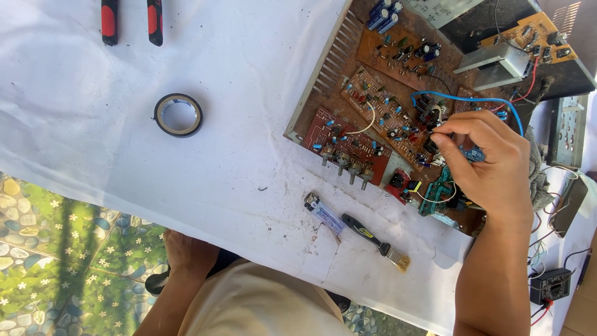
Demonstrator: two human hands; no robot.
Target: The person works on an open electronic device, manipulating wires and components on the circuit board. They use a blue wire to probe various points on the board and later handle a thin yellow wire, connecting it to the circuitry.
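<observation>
— where's the right hand [491,165] just now?

— over the open amplifier chassis [323,81], fingers bunched narrow. the thumb and forefinger are pinched at a small part on the brown circuit board [385,106], right at the fingertips. too small for me to say what it is, or whether it's truly gripped or only touched.

— and that blue wire [472,99]?

— it loops just above the knuckles and runs down behind the back of the hand. under the palm there's a small green board [438,196], and a red board with a row of knob shafts [345,149] sits to the left of the fingertips.

— the left hand?

— the left hand [186,252] is down at the near edge of the white cloth [93,124], low by the person's lap. it looks loosely closed with nothing in it, though the cloth edge hides part of it, so i can't tell for sure.

— anything between the two hands?

— a small brush with a black handle [373,239] and a little tube [323,211] lie on the cloth, below and left of the right hand, nearly touching each other. a roll of black tape [178,115] lies flat well above the left hand, and red-and-black tool handles [130,22] poke in at the far edge beyond it. off past the right wrist, a small black meter [550,285] with loose leads.
</observation>
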